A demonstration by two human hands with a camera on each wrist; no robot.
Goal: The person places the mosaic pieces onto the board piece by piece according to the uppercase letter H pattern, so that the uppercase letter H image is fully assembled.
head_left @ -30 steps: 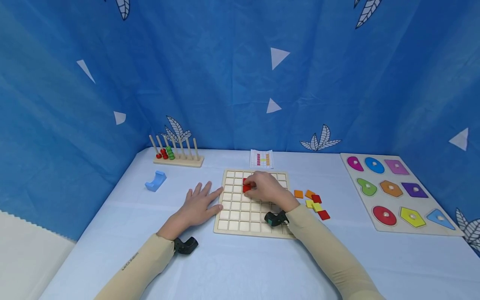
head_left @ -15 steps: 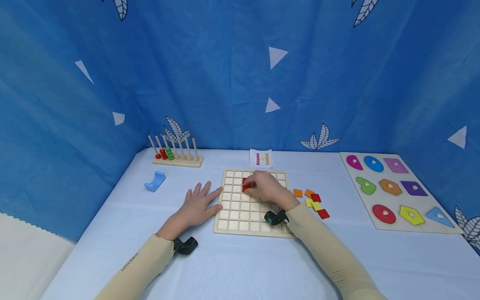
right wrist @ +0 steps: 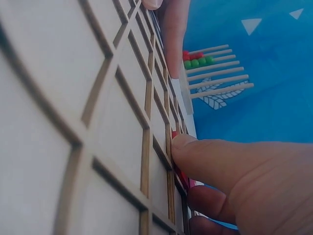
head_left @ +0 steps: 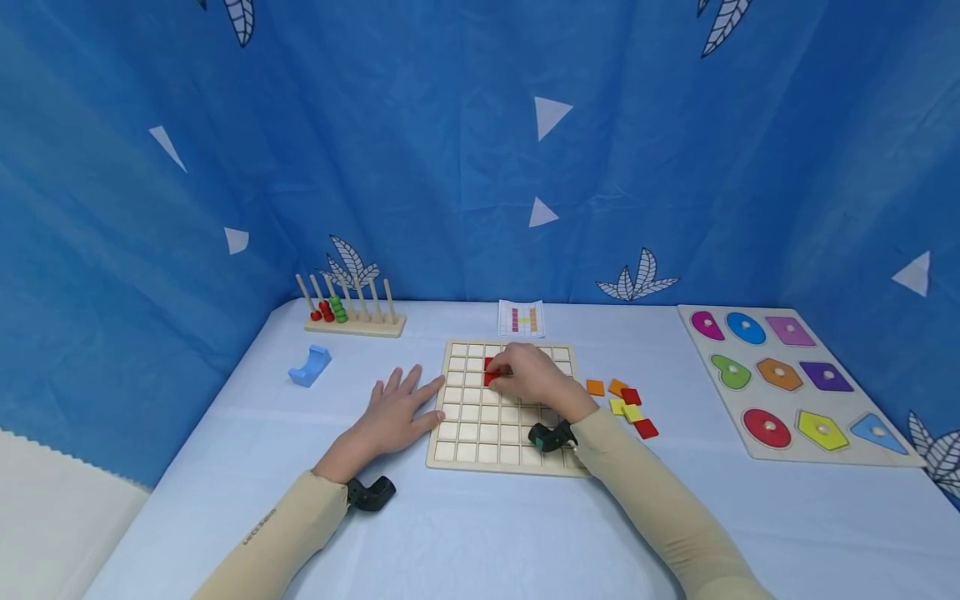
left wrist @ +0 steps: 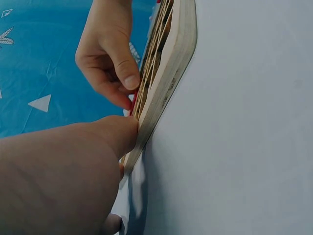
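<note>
My left hand [head_left: 393, 417] lies flat with spread fingers on the table, its thumb and index finger touching the left edge of a wooden grid board [head_left: 467, 432]. Over the board's upper middle, my right hand [head_left: 534, 375] has thumb and index finger bent together at a red square tile [head_left: 492, 378]. Another bit of red shows just above, partly covered by the index finger. In the right wrist view, the right thumb [right wrist: 210, 154] presses at the red tile's edge [right wrist: 181, 175]. From the left wrist view, the board's thick side [left wrist: 171, 73] runs beside the left hand [left wrist: 73, 156].
Right of the board lie loose orange [head_left: 596, 387], yellow [head_left: 632, 412] and red [head_left: 646, 428] tiles. A pattern card [head_left: 521, 319] lies behind it. A bead-peg stand [head_left: 356, 323] and a blue curved block [head_left: 310, 367] sit left; a shape puzzle [head_left: 810, 400] sits right.
</note>
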